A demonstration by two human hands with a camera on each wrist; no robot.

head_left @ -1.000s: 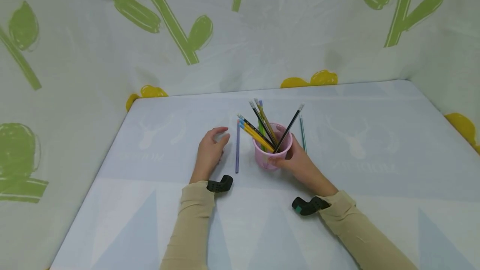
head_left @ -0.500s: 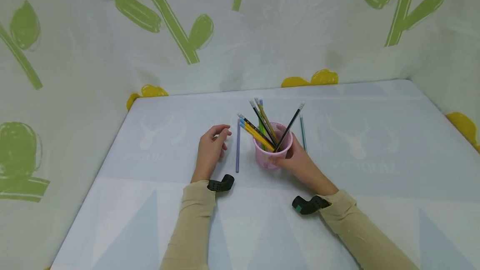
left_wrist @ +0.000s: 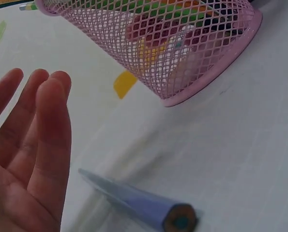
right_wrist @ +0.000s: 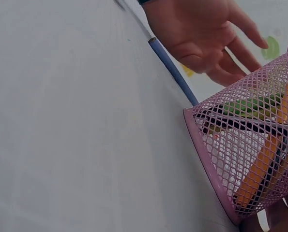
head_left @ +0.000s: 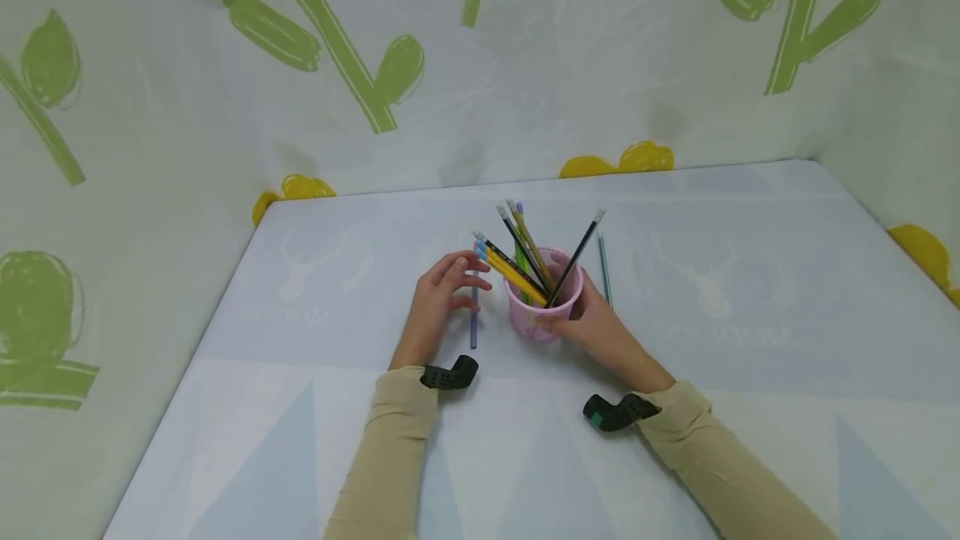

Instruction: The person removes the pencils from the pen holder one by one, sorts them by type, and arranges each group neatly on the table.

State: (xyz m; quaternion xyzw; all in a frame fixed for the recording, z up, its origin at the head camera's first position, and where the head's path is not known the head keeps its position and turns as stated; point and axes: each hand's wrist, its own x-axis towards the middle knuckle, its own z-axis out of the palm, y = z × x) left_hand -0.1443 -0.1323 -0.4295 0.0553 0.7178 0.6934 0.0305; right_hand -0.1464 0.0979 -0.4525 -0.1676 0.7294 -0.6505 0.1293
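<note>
A pink mesh pencil cup (head_left: 542, 325) stands on the table with several pencils leaning in it, black, yellow, green and gold. My right hand (head_left: 598, 332) grips the cup from its right side, thumb on the near wall. To the cup's left, a purple pencil (head_left: 474, 330) lies on the table, its upper part hidden beneath the fingers of my left hand (head_left: 444, 297). That hand hovers with fingers spread, and its fingertips overlap the blue-tipped ends of the yellow pencils (head_left: 510, 272) in the head view. Nothing shows between thumb and fingers in the left wrist view.
A teal pencil (head_left: 605, 272) lies on the table just beyond my right hand. Behind the table (head_left: 750, 457) hangs a pale wall cloth (head_left: 570, 65) with green and yellow plant prints. Each wrist carries a black camera band (head_left: 452, 373).
My left hand has moved right, over the purple pencil and up to the pencils leaning from the cup, with its fingers spreading. The right hand and the cup stay in place.
</note>
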